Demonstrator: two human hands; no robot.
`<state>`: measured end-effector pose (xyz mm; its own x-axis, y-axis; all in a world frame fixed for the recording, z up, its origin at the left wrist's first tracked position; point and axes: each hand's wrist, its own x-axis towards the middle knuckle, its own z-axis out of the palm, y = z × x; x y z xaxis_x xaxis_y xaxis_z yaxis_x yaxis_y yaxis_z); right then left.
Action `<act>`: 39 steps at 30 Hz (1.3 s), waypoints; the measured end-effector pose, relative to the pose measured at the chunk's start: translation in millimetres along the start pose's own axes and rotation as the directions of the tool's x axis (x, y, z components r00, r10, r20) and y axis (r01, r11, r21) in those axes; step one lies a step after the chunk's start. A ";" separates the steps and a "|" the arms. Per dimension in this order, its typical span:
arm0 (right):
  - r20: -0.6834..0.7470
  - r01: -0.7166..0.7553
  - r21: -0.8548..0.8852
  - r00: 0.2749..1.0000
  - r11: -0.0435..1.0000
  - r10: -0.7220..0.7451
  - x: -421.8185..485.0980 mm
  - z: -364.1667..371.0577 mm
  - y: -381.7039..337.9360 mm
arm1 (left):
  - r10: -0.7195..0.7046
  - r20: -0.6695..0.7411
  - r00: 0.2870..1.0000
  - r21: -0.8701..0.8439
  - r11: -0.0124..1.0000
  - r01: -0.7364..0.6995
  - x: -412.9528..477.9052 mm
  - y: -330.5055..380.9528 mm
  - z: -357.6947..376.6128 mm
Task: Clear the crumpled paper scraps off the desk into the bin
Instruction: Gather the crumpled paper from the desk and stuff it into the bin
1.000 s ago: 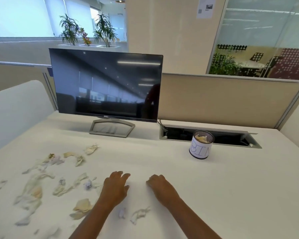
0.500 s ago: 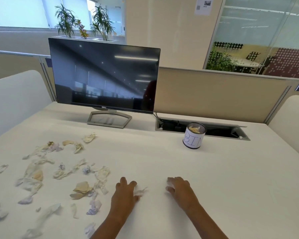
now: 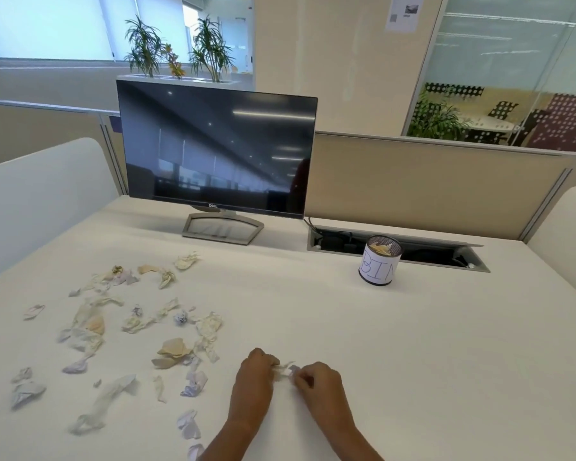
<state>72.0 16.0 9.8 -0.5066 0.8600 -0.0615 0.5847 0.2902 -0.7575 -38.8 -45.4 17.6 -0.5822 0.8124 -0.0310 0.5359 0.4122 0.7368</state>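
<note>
A: Crumpled paper scraps (image 3: 137, 322), white, cream and tan with a few pale lilac ones, lie scattered across the left half of the white desk (image 3: 396, 344), from near the monitor's foot down to the near edge.

B: And where do the hands sit?

A: Low in the middle, close together. The left hand (image 3: 253, 377) and the right hand (image 3: 320, 382) both have their fingers curled inward around one small white and lilac crumpled scrap (image 3: 288, 370), which sits between them just above the desktop. Each hand pinches an end of it.

B: Is the bin near them?

A: No, well apart. The small round black mesh bin (image 3: 379, 261), wrapped in white paper with "BIN" handwritten on it, stands upright toward the back right, just in front of the open cable tray (image 3: 423, 252) set into the desk. Some cream paper already shows inside its rim.

B: What else is on the desk?

A: A black flat-screen monitor (image 3: 213, 148) on a grey arched stand, switched off, at the back left. Behind it runs a beige divider panel (image 3: 429, 184), and green potted plants (image 3: 177, 51) stand beyond that.

B: Any scraps on the right side?

A: I see them only left of the hands and around the forearms at the bottom edge
</note>
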 end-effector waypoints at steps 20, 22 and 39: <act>-0.022 -0.149 0.347 0.986 0.926 0.167 67.7 76.9 -92.6 | 0.062 -0.070 0.996 -0.140 0.988 -0.072 49.0 -58.1 -76.6; -0.067 -0.075 0.183 0.994 0.980 0.089 77.4 79.1 -97.1 | 0.027 -0.128 0.991 -0.138 0.989 -0.045 59.5 -73.2 -91.7; 0.399 0.169 -0.290 0.916 0.942 -0.042 115.1 95.5 -129.7 | -0.075 0.299 0.951 0.409 0.911 -0.056 89.0 -106.2 -111.9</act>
<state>-122.6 37.2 38.9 -0.7413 0.6082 -0.2839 0.6487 0.5405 -0.5358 -215.9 -63.0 12.1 -0.4117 0.8650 -0.2867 0.7710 0.4984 0.3965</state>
